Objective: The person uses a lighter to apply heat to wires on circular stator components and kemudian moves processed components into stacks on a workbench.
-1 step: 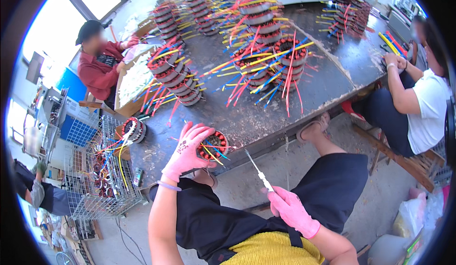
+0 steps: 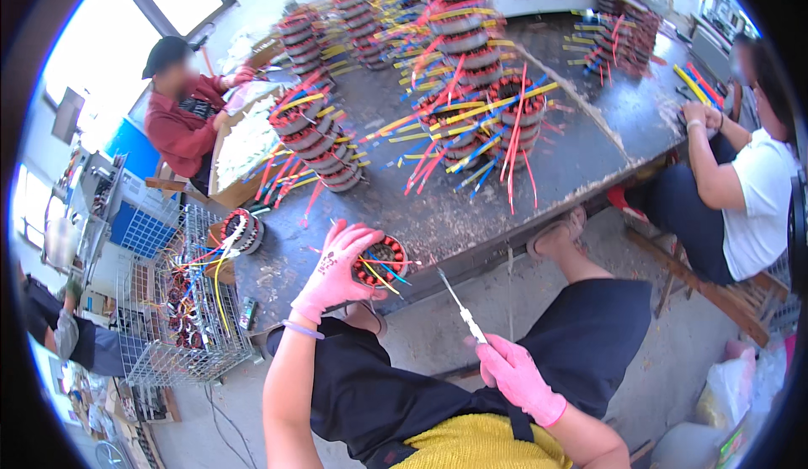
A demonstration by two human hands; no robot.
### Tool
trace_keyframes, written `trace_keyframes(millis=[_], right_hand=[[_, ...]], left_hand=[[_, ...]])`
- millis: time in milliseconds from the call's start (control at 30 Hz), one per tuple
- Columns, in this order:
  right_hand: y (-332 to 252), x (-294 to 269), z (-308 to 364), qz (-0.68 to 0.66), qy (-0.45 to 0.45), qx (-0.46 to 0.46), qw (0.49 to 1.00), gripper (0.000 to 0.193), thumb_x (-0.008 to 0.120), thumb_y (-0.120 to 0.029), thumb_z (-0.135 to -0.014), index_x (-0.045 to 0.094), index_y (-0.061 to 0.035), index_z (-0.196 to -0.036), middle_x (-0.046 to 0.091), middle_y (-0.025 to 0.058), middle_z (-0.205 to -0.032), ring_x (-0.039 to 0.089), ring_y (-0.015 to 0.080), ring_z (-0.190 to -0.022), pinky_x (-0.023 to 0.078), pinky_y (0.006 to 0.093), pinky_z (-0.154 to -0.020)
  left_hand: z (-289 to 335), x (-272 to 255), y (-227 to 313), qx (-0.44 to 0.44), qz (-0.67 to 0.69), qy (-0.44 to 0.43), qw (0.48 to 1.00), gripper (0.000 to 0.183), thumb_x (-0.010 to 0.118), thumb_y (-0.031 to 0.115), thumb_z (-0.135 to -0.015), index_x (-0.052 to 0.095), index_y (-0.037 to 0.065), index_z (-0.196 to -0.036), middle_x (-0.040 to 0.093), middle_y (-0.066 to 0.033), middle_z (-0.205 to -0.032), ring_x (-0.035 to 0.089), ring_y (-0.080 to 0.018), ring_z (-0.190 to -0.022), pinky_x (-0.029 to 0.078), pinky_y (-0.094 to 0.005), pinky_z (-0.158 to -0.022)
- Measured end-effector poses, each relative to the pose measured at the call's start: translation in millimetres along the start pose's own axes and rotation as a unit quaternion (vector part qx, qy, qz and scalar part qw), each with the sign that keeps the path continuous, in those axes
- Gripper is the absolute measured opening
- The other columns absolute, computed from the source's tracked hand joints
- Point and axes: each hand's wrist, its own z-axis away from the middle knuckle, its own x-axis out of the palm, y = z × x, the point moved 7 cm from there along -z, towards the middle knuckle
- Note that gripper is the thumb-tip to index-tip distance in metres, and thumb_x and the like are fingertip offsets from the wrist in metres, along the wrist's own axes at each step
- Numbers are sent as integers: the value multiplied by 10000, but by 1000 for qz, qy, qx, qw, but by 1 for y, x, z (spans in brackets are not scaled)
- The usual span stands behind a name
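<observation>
Left grip (image 2: 332, 271): curled around left side of wire-wound ring (image 2: 394, 249), at near edge of counter (image 2: 433, 208). Right grip (image 2: 518, 375): holding white-handled tool (image 2: 470, 319), right of ring.

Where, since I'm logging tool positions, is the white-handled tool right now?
In the head view, right of and below centre, the white-handled tool is in the right hand, its tip right of the red-wound ring.

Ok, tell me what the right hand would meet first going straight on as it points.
Its white-handled tool leading, the right hand would probably meet the workbench edge right of the wound stator; depth is unclear, so it may pass above.
</observation>
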Motion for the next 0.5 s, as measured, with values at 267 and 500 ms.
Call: trace_keyframes(millis=[267, 500], right_hand=[[-22, -35, 21, -23, 30, -79, 996, 209, 517, -246, -1033, 573, -47, -998, 476, -41, -631, 400, 52, -546, 299, 223, -510], [-46, -36, 25, -12, 33, -120, 992, 258, 503, -257, -1036, 551, -84, -850, 455, -46, -632, 372, 53, -541, 282, 226, -506]], left_hand=[[25, -132, 33, -41, -52, 153, 986, 932, 943, 275, -450, 599, 94, -1297, 625, -76, -1255, 530, -279, -1259, 261, -490, -1179], [-45, -251, 21, -94, -129, 260, 952, 731, 827, 310, -654, 606, 48, -1299, 600, -124, -1315, 505, -289, -1273, 349, -389, -1109]])
